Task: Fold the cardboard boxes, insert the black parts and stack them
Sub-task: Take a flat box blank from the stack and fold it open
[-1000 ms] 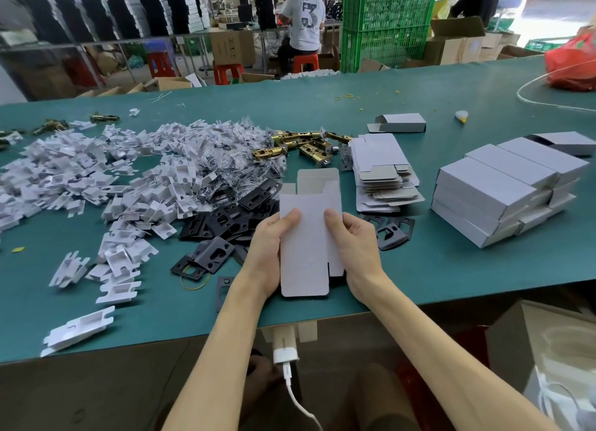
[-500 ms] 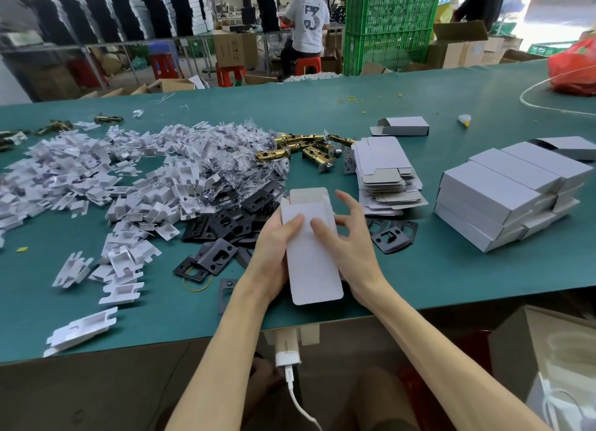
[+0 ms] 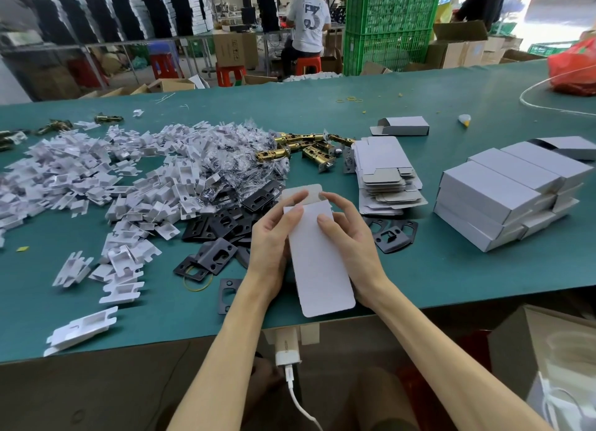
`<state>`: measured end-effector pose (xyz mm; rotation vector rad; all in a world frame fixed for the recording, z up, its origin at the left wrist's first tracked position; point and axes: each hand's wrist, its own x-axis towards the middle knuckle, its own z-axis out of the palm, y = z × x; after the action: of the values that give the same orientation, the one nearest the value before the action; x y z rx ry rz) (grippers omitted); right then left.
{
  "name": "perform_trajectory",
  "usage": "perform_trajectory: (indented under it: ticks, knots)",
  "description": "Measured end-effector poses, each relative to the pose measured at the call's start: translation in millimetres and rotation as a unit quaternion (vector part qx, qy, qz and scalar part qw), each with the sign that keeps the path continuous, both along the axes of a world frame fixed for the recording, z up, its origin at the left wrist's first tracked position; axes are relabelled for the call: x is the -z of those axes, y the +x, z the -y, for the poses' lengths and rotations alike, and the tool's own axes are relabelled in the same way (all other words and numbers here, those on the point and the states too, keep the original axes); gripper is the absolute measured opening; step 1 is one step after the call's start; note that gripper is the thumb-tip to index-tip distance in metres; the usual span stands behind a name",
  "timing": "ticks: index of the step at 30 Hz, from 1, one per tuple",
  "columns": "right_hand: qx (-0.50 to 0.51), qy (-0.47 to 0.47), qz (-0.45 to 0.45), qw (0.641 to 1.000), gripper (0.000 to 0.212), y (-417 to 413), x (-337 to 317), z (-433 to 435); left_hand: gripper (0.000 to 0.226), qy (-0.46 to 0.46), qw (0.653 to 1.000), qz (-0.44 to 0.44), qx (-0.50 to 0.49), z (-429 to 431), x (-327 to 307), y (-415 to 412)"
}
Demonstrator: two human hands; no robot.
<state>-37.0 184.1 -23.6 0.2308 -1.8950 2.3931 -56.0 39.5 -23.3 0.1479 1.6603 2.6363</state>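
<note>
The black parts (image 3: pixel 225 224) lie in a heap just left of the middle of the frame. They look hard and a bit heavy, so pick one up by its edge. The left hand (image 3: pixel 271 253) grips the cardboard box (image 3: pixel 319 263) low in the middle, thumb on top. The box looks thin and light and bends easily, so hold its long sides, not the flaps. The right hand (image 3: pixel 351 246) holds the other side, with its thumb pressing down. Finished boxes (image 3: pixel 503 198) sit stacked on the right.

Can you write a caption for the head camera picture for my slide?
Left hand and right hand hold a white cardboard box over the green table, between black parts and stacked boxes.
</note>
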Motion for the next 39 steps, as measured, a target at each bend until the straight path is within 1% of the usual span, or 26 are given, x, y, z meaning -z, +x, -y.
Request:
perform_trajectory:
  ticks: [3, 5, 8, 12, 15, 17, 19, 21, 22, 23, 25, 26, 28, 29, 31, 32, 33, 35, 37, 39]
  knots:
    - [0.002, 0.001, 0.009, 1.0, 0.026, -1, 1, -1, 0.035, -0.003, 1.0, 0.016, -0.001, 0, 0, 0]
    - [0.004, -0.007, 0.017, 1.0, 0.022, -2, 2, -1, 0.035, -0.011, 1.0, 0.02, -0.003, 0, 2, -1]
    - [0.01, -0.004, 0.02, 1.0, 0.023, -2, 3, 0, 0.034, -0.024, 1.0, 0.016, -0.008, 1, 4, -2]
    - [0.03, 0.027, 0.013, 0.999, 0.021, -3, 5, 1, 0.029, -0.057, 0.998, -0.02, -0.003, 3, 7, -3]
    - [0.04, 0.027, 0.007, 0.999, 0.021, -2, 5, 1, 0.029, -0.049, 0.997, -0.049, 0.016, 2, 8, -4]
    - [0.029, 0.024, 0.003, 0.999, 0.025, -2, 4, 1, 0.03, -0.051, 0.997, -0.063, 0.003, 1, 8, -4]
    - [0.005, 0.019, 0.024, 1.0, 0.044, -2, 4, 2, 0.029, -0.044, 0.996, -0.06, -0.044, 2, 8, -5]
    - [-0.015, 0.027, 0.057, 0.998, 0.062, -4, 4, 1, 0.029, -0.003, 0.993, -0.039, -0.115, 4, 9, -9]
    - [-0.031, 0.042, 0.061, 0.997, 0.063, -5, 3, 0, 0.029, 0.021, 0.987, -0.026, -0.158, 5, 9, -11]
    - [-0.055, 0.064, 0.054, 0.995, 0.06, -5, 3, 0, 0.03, 0.035, 0.978, -0.018, -0.206, 7, 10, -13]
    - [-0.104, 0.105, 0.038, 0.988, 0.052, -4, 3, 2, 0.035, 0.019, 0.957, -0.027, -0.288, 10, 13, -16]
    - [-0.11, 0.108, 0.035, 0.987, 0.05, -4, 3, 2, 0.042, 0.008, 0.951, -0.04, -0.306, 11, 14, -17]
    - [-0.084, 0.062, 0.042, 0.994, 0.046, -5, 5, -1, 0.058, -0.004, 0.954, -0.064, -0.292, 10, 16, -16]
    - [-0.062, 0.028, 0.05, 0.996, 0.043, -6, 6, -3, 0.057, -0.011, 0.958, -0.071, -0.278, 8, 15, -16]
    - [0.009, -0.016, 0.066, 0.998, 0.04, -8, 8, -3, 0.033, -0.04, 0.96, -0.081, -0.265, 5, 13, -17]
    - [0.053, -0.023, 0.072, 0.996, 0.04, -9, 10, -3, 0.027, -0.048, 0.959, -0.086, -0.264, 4, 13, -16]
    - [0.092, -0.03, 0.077, 0.992, 0.04, -10, 11, -3, 0.025, -0.05, 0.959, -0.085, -0.265, 4, 12, -16]
    - [0.139, -0.067, 0.09, 0.984, 0.043, -11, 11, -3, 0.022, -0.051, 0.96, -0.072, -0.267, 4, 12, -15]
    - [0.159, -0.13, 0.1, 0.974, 0.047, -12, 10, -5, 0.018, -0.063, 0.963, -0.072, -0.254, 3, 11, -13]
    - [0.173, -0.163, 0.104, 0.966, 0.051, -12, 10, -7, 0.009, -0.07, 0.969, -0.076, -0.223, 0, 11, -11]
